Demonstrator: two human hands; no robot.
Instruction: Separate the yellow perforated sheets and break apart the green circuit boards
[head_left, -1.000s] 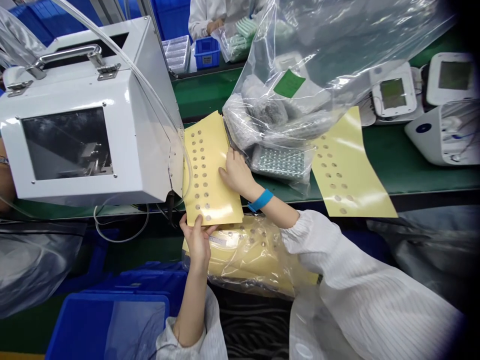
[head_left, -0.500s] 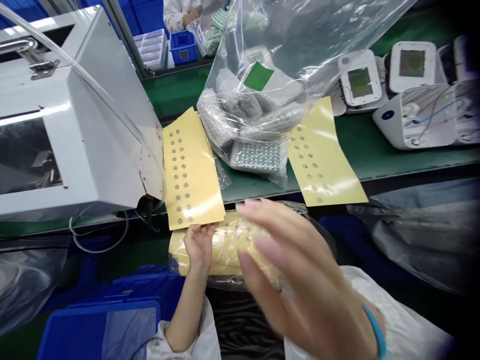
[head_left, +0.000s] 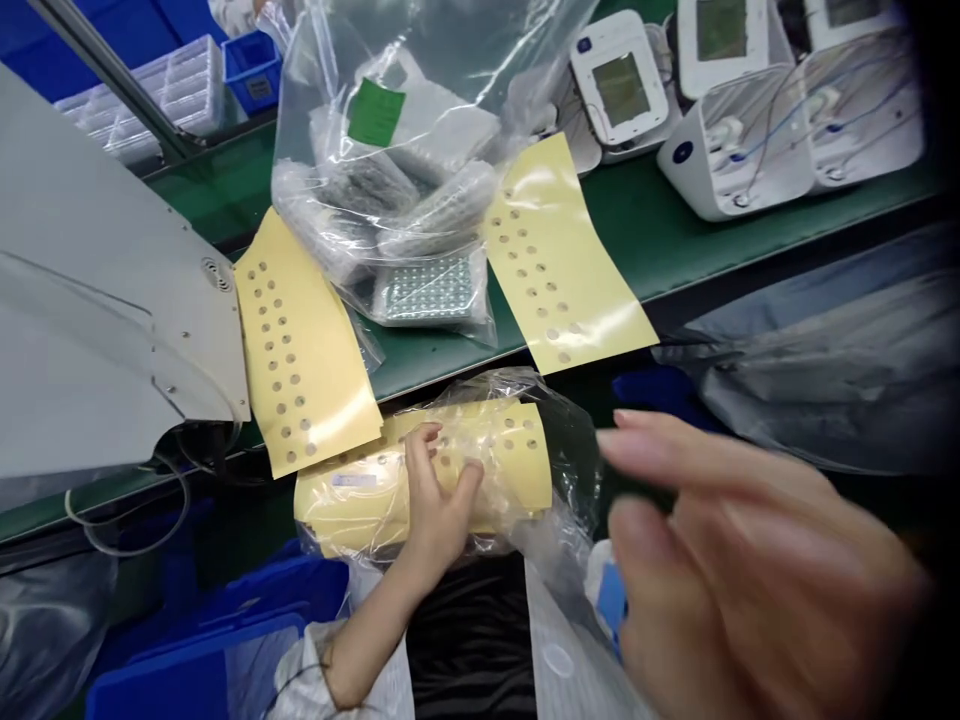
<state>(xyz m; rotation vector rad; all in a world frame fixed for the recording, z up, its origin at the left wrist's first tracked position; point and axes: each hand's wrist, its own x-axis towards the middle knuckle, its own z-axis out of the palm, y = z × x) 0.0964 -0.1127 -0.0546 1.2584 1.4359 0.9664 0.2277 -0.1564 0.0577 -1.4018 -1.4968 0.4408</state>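
Note:
A clear plastic bag with yellow sticker sheets (head_left: 525, 490) curled inside it lies across the front, above my lap. My left hand (head_left: 439, 510) rests on this bag, thumb and fingers apart. My right hand (head_left: 750, 570) is raised close to the camera at the lower right, blurred, with a gap between thumb and forefinger and nothing visible in it. To the left, a stack of yellow sheets (head_left: 307, 370) with round grey dots hangs over the bench edge. Another dotted yellow sheet (head_left: 577, 270) lies further right.
On the green bench (head_left: 705, 260) stands a large clear bag (head_left: 442, 140) of bubble-wrapped parts. White device housings (head_left: 750, 150) with wires and screens sit at the right. A white machine (head_left: 112, 300) fills the left. Blue bins (head_left: 180, 670) are below, and a person's sleeve (head_left: 232, 15) shows at the back.
My left hand has moved from the left sheet stack's lower edge onto the bagged sheets. My right hand has moved right, its fingers closer together. The view has turned right.

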